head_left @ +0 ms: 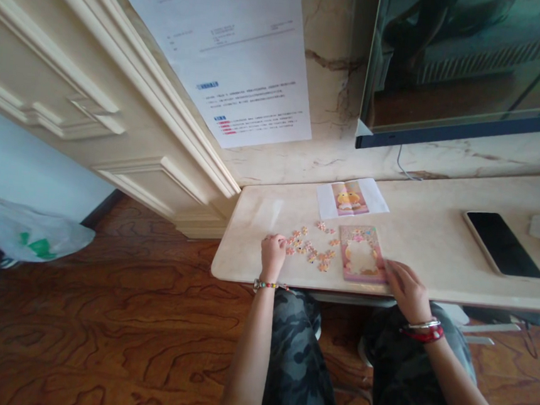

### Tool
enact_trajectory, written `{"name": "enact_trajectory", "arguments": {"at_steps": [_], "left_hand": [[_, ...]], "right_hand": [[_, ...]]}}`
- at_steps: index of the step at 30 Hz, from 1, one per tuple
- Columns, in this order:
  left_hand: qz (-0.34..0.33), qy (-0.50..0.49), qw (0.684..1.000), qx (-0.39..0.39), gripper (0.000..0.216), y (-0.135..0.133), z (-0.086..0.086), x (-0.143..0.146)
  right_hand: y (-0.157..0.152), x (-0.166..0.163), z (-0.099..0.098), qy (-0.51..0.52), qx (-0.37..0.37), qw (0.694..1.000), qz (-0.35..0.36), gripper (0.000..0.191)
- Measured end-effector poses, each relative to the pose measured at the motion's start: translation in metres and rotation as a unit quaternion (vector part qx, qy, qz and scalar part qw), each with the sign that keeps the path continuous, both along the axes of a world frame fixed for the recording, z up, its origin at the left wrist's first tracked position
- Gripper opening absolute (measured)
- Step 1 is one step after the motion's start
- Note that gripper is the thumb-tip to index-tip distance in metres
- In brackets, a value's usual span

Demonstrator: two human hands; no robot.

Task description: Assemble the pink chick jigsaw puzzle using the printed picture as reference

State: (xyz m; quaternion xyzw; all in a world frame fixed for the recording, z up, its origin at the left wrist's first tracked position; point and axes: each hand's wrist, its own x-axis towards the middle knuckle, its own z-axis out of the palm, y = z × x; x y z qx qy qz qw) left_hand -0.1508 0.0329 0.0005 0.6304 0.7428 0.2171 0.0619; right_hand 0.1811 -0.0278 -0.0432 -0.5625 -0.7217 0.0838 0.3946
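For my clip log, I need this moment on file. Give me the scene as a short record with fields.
Surface: pale marble tabletop against the wall
Left hand: left hand curled, at the left end of the loose puzzle pieces; grip cannot be told
Right hand: right hand resting on the lower right corner of the pink puzzle frame
Frame: flat, its middle unfilled
Behind frame: picture sheet
Far right: phone, face up, dark
Wall: printed paper, dark screen
Floor: plastic bag, at left
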Motion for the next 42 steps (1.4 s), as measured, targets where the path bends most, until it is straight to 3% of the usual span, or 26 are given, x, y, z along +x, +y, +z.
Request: {"name": "enact_trajectory", "arguments": {"at_steps": [8,14,22,33,42], "left_hand": [[-0.044,-0.005,0.999,0.019,0.015,-0.005,0.008,0.025],[-0.086,-0.001,0.996,0.017,0.016,0.024,0.010,0.052],[-0.114,-0.004,0.993,0.009,0.009,0.067,-0.003,0.078],[-0.122,-0.026,0.992,-0.016,0.012,0.063,-0.003,0.075],[-0.096,-0.048,0.993,-0.055,0.016,0.054,0.009,0.050]], "right_hand": [[-0.003,-0.004,-0.003,0.042,0.003,0.998,-0.041,0.026],[-0.004,-0.004,-0.002,0.049,0.001,0.998,-0.044,0.024],[-0.005,-0.005,-0.001,0.052,-0.003,0.998,-0.038,0.023],[-0.005,-0.007,0.003,0.063,-0.006,0.997,-0.039,0.024],[-0.005,-0.006,0.001,0.061,-0.002,0.998,-0.026,0.024]]}}
